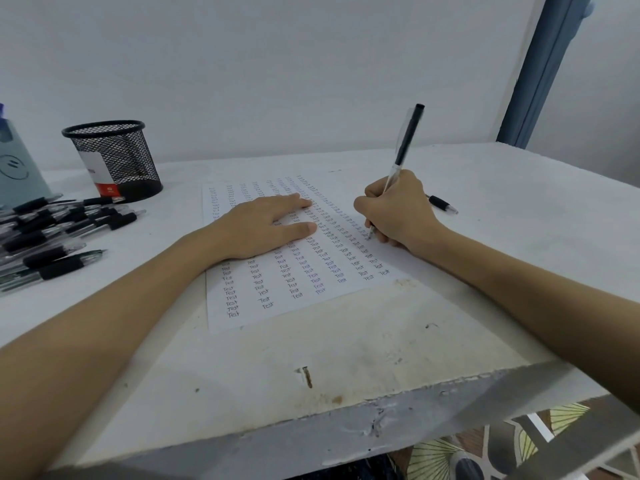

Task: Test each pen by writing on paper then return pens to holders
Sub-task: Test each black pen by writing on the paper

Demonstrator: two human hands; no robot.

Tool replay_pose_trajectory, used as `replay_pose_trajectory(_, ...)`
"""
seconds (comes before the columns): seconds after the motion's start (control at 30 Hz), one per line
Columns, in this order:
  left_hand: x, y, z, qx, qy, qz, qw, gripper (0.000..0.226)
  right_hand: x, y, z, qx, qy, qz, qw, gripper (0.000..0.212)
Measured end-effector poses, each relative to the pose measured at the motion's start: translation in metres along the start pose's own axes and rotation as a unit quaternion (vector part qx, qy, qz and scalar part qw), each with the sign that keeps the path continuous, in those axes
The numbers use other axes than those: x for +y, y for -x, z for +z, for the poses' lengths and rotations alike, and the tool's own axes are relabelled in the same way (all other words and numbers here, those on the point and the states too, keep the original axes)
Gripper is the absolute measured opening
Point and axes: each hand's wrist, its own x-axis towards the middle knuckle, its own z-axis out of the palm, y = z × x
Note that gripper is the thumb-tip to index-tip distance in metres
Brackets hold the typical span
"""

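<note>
A white sheet of paper (277, 306) lies in the middle of the table, covered in columns of the handwritten word "Test". My left hand (266, 225) rests flat on it, fingers spread, holding nothing. My right hand (398, 209) grips a clear pen with a black cap (408, 140), its tip touching the paper at the right-hand column. A black mesh pen holder (116, 157) stands at the back left. A pile of several black-grip pens (59, 233) lies on the table at the left. One more pen (443, 204) lies just behind my right hand.
A pale blue container with a smiley face (17, 164) stands at the far left edge. The white table (346, 358) is worn, with a rusty nail mark near its front edge. A white wall rises behind; a blue-grey door frame (543, 67) is at the right.
</note>
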Motion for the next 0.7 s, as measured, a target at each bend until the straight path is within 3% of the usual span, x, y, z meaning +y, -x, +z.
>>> replay_pose_trajectory(0.7,0.0036,0.0015,-0.0010,-0.001,0.007,-0.004,1.000,0.075,0.0019,-0.0018,0.0006,0.021,0.008,0.009,1.000,0.037)
